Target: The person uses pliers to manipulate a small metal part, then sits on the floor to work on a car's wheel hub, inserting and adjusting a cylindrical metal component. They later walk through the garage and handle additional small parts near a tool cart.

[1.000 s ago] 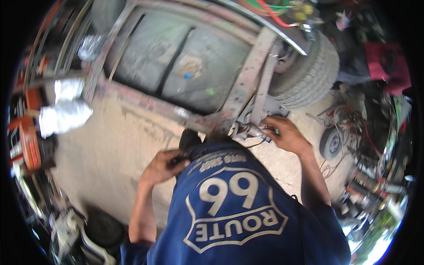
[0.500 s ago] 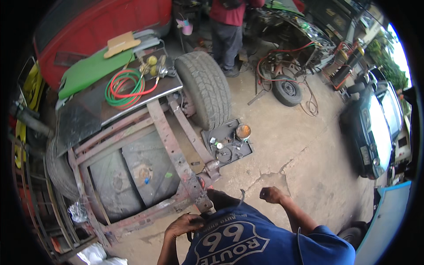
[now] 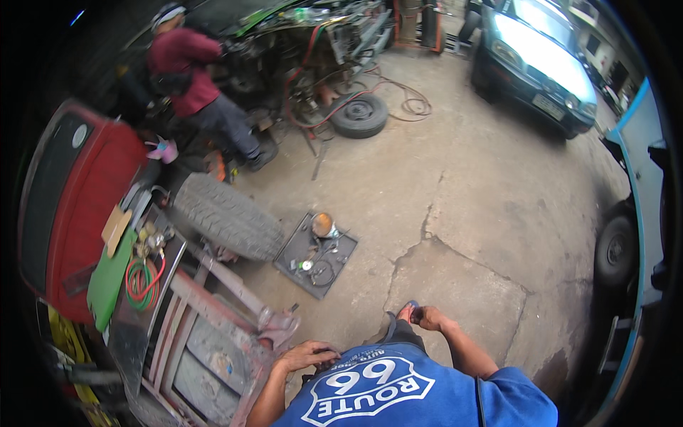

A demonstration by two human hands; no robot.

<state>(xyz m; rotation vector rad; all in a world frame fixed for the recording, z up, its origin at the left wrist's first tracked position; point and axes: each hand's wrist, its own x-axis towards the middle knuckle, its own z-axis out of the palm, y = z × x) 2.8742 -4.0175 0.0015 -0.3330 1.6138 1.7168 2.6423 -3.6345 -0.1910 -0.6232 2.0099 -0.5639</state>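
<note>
My left hand (image 3: 309, 354) is at the front of my blue shirt (image 3: 370, 388), its fingers loosely stretched out and their dark tips by the hem. To the right, my right hand (image 3: 429, 318) hangs forward of my body with the fingers curled in. Something dark shows at its fingertips, too small to make out. Nearest to my left hand is the bare, rusty vehicle frame (image 3: 277, 329). Beyond it a dark metal tray (image 3: 288, 257) lies on the floor, bearing an open can (image 3: 324, 225) and several small parts.
A big tire (image 3: 228, 217) is mounted on the frame. Red and green hoses (image 3: 142, 283) lie coiled on a panel. A person in a red shirt (image 3: 185, 67) stands at a stripped car. A loose wheel (image 3: 358, 116), a parked car (image 3: 533, 64) and a blue-edged vehicle (image 3: 644, 178) stand farther right.
My view has swung to the right, so the frame and red vehicle sit farther left. My left hand's fingers have straightened from a pinched pose. My right hand stays curled.
</note>
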